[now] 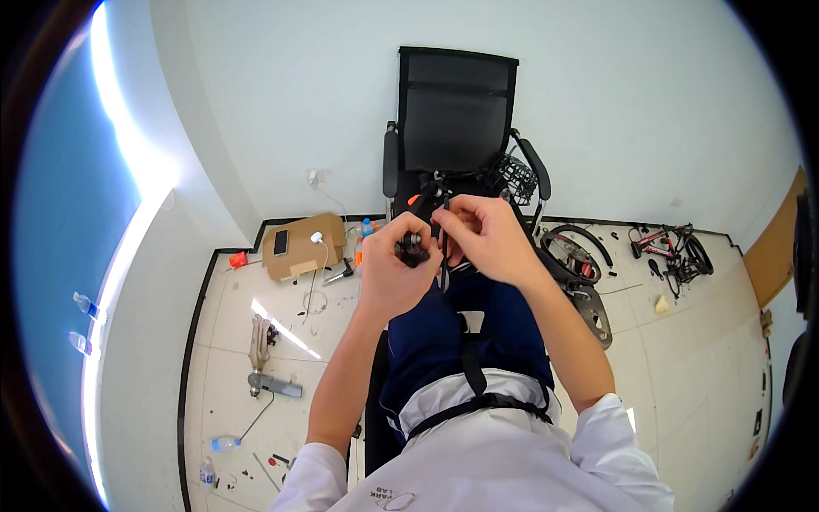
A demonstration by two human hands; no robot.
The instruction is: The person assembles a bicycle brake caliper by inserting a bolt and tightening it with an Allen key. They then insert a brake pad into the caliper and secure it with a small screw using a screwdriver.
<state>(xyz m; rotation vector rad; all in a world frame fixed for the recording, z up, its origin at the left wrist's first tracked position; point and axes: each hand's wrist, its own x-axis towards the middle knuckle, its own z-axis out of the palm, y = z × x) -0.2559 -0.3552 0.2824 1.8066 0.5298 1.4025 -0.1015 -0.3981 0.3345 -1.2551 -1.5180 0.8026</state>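
In front of my lap, both hands meet close together. My left hand [394,275] is closed around a dark part with rounded ends [413,247]; its exact kind is hard to make out. My right hand [488,237] pinches a thin black strip [445,256] that stands roughly upright between the two hands. The fingertips of both hands nearly touch at the strip. Just beyond them, the seat of a black mesh chair [456,107] bears dark parts, an orange piece [414,200] and a black wire basket [517,177].
Left on the floor lie a cardboard sheet [294,266] with a phone [281,242], a metal scooter-like part [260,343] and plastic bottles [225,444]. To the right are a wheel [573,254], a perforated plate [594,316] and a pile of bicycle parts [678,256]. A white wall stands behind the chair.
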